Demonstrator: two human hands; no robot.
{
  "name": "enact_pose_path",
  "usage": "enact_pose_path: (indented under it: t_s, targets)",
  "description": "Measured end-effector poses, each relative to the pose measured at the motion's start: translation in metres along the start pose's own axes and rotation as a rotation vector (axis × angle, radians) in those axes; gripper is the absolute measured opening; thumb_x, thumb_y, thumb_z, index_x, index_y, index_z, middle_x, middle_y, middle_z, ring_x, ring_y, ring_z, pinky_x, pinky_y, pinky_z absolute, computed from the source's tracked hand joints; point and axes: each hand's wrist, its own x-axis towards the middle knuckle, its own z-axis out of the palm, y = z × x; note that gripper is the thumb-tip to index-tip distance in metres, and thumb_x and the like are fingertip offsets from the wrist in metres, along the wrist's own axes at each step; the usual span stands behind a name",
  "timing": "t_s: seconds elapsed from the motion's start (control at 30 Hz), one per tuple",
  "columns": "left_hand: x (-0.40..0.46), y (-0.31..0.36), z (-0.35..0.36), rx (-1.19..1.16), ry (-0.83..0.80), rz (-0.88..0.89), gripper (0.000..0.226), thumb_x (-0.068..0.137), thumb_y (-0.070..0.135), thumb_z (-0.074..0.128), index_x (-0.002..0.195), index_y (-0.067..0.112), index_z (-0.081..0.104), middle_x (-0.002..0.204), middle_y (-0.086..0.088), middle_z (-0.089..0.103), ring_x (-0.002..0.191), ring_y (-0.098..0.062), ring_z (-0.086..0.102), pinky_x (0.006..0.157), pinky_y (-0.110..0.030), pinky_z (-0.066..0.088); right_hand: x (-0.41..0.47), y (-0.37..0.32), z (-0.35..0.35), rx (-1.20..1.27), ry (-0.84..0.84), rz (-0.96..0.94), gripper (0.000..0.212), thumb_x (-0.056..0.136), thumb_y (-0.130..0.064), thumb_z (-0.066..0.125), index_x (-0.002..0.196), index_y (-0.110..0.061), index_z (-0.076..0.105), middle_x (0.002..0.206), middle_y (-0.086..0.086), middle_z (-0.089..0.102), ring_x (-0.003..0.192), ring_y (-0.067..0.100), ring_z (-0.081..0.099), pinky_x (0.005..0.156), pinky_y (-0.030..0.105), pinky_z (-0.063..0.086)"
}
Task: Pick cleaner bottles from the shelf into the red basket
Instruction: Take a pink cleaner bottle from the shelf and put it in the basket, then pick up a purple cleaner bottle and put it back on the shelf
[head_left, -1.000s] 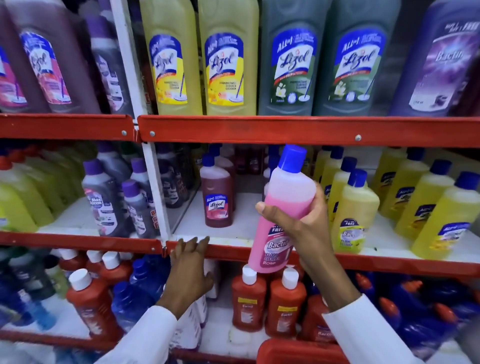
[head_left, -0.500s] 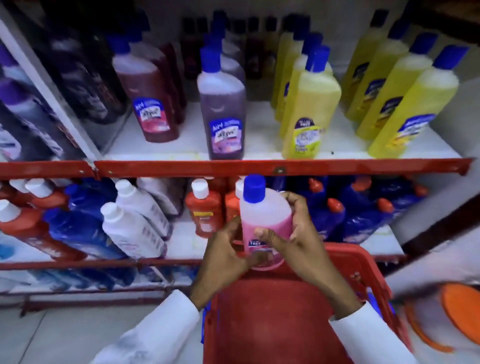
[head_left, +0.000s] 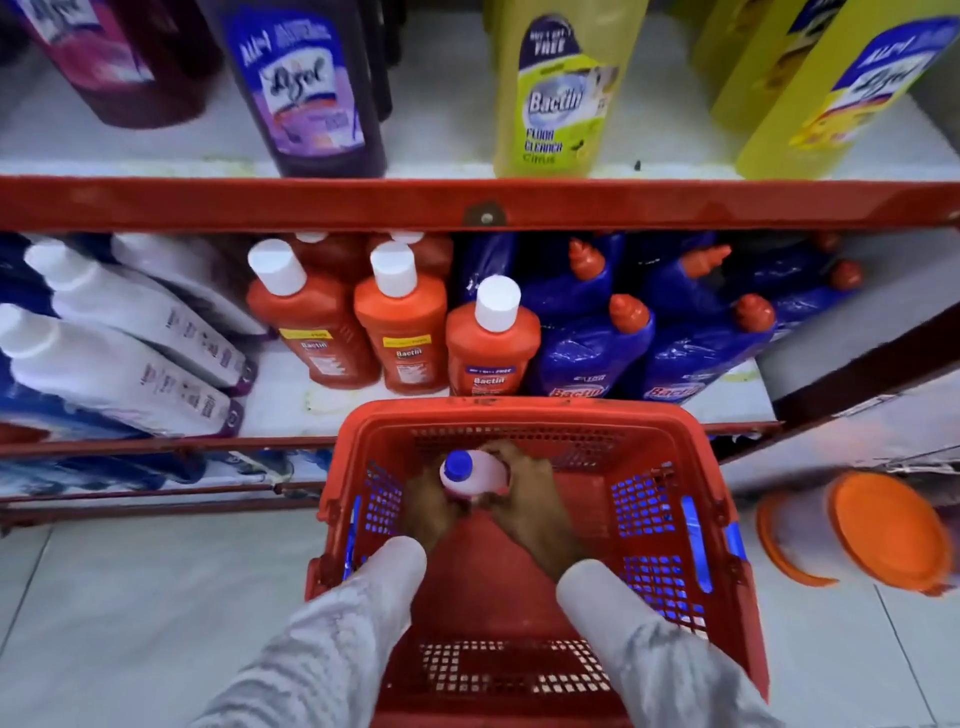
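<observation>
A pink cleaner bottle (head_left: 478, 475) with a blue cap stands upright deep inside the red basket (head_left: 519, 413) on the floor. My left hand (head_left: 428, 506) grips its left side and my right hand (head_left: 537, 501) wraps its right side; both reach down into the basket. The bottle's lower body is hidden by my fingers. On the shelf above stand a purple Lizol bottle (head_left: 306, 88) and a yellow Bactin bottle (head_left: 558, 88).
Orange bottles with white caps (head_left: 400, 332), blue wrapped bottles (head_left: 592, 343) and white bottles (head_left: 130, 358) fill the low shelf behind the basket. A red shelf rail (head_left: 483, 205) runs overhead. An orange-lidded container (head_left: 878, 535) lies on the tiled floor, right of the basket.
Both hands have lowered the pink bottle from above the basket's rim down into the basket. My view has tilted further down toward the floor.
</observation>
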Motion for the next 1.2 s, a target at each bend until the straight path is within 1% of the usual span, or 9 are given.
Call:
enact_pose_path:
  t_s: [0.17, 0.3, 0.4, 0.5, 0.67, 0.83, 1.0, 1.1, 1.2]
  targets:
    - [0.012, -0.028, 0.016, 0.141, -0.092, -0.076, 0.035, 0.072, -0.007, 0.074, 0.107, -0.006, 0.071, 0.113, -0.03, 0.071, 0.111, -0.04, 0.066, 0.101, -0.046, 0.049, 0.003, 0.022, 0.018, 0.007, -0.008, 0.064, 0.044, 0.066, -0.001, 0.082, 0.108, -0.002, 0.069, 0.102, 0.015, 0.077, 0.093, 0.025, 0.071, 0.077, 0.003, 0.037]
    - [0.007, -0.023, 0.012, 0.123, -0.03, -0.035, 0.036, 0.072, -0.009, 0.071, 0.108, -0.003, 0.071, 0.114, -0.028, 0.071, 0.112, -0.039, 0.066, 0.101, -0.042, 0.048, 0.01, 0.022, 0.016, -0.045, -0.074, 0.048, 0.049, 0.066, -0.002, 0.079, 0.114, -0.005, 0.069, 0.111, 0.014, 0.076, 0.102, 0.03, 0.071, 0.09, 0.024, 0.048]
    - [-0.005, -0.005, -0.009, 0.166, -0.07, -0.021, 0.039, 0.076, -0.007, 0.065, 0.114, 0.001, 0.068, 0.115, -0.026, 0.071, 0.113, -0.039, 0.066, 0.102, -0.047, 0.05, 0.014, 0.011, 0.003, -0.084, -0.143, 0.046, 0.054, 0.068, -0.004, 0.079, 0.12, -0.009, 0.068, 0.119, 0.011, 0.075, 0.11, 0.025, 0.07, 0.098, 0.02, 0.046]
    - [-0.024, 0.027, -0.051, 0.293, -0.06, 0.125, 0.057, 0.076, 0.001, 0.057, 0.131, 0.015, 0.056, 0.127, -0.016, 0.066, 0.122, -0.033, 0.06, 0.107, -0.046, 0.046, 0.013, -0.017, -0.023, -0.093, -0.08, -0.02, 0.043, 0.073, -0.01, 0.076, 0.114, -0.021, 0.071, 0.113, 0.0, 0.077, 0.105, 0.018, 0.071, 0.098, 0.036, 0.053]
    - [-0.046, 0.111, -0.136, 0.487, 0.276, 0.524, 0.047, 0.085, 0.015, 0.058, 0.129, 0.027, 0.049, 0.125, -0.003, 0.063, 0.113, -0.028, 0.06, 0.093, -0.042, 0.055, 0.017, -0.104, -0.078, 0.017, 0.198, -0.249, 0.029, 0.074, -0.03, 0.059, 0.102, -0.035, 0.067, 0.094, -0.016, 0.076, 0.078, -0.001, 0.071, 0.076, 0.032, 0.06]
    - [-0.039, 0.175, -0.206, 0.554, 0.624, 0.828, 0.042, 0.088, 0.027, 0.065, 0.128, 0.019, 0.055, 0.137, -0.004, 0.059, 0.124, -0.028, 0.051, 0.104, -0.046, 0.045, 0.031, -0.2, -0.11, 0.086, 0.492, -0.515, 0.018, 0.082, -0.02, 0.066, 0.098, -0.03, 0.065, 0.092, -0.013, 0.071, 0.077, 0.005, 0.069, 0.072, 0.035, 0.058]
    - [-0.009, 0.193, -0.254, 0.552, 0.795, 0.759, 0.047, 0.089, 0.044, 0.058, 0.129, 0.02, 0.052, 0.141, -0.005, 0.054, 0.131, -0.03, 0.046, 0.109, -0.052, 0.039, 0.052, -0.273, -0.106, 0.141, 0.687, -0.626, 0.031, 0.078, -0.021, 0.065, 0.108, -0.026, 0.06, 0.104, -0.003, 0.067, 0.094, 0.016, 0.064, 0.082, 0.028, 0.051]
    - [0.014, 0.188, -0.274, 0.57, 0.751, 0.658, 0.043, 0.089, 0.051, 0.053, 0.123, 0.024, 0.053, 0.135, -0.004, 0.056, 0.127, -0.029, 0.047, 0.11, -0.054, 0.037, 0.071, -0.306, -0.091, 0.16, 0.735, -0.542, 0.058, 0.075, -0.029, 0.071, 0.128, -0.02, 0.048, 0.127, 0.004, 0.058, 0.116, 0.021, 0.054, 0.095, 0.025, 0.045]
    - [0.029, 0.177, -0.28, 0.584, 0.653, 0.626, 0.034, 0.087, 0.053, 0.049, 0.107, 0.027, 0.06, 0.113, -0.001, 0.067, 0.111, -0.028, 0.058, 0.106, -0.052, 0.04, 0.093, -0.332, -0.072, 0.177, 0.757, -0.447, 0.087, 0.069, -0.035, 0.082, 0.14, -0.012, 0.038, 0.139, 0.01, 0.05, 0.128, 0.027, 0.047, 0.106, 0.038, 0.043]
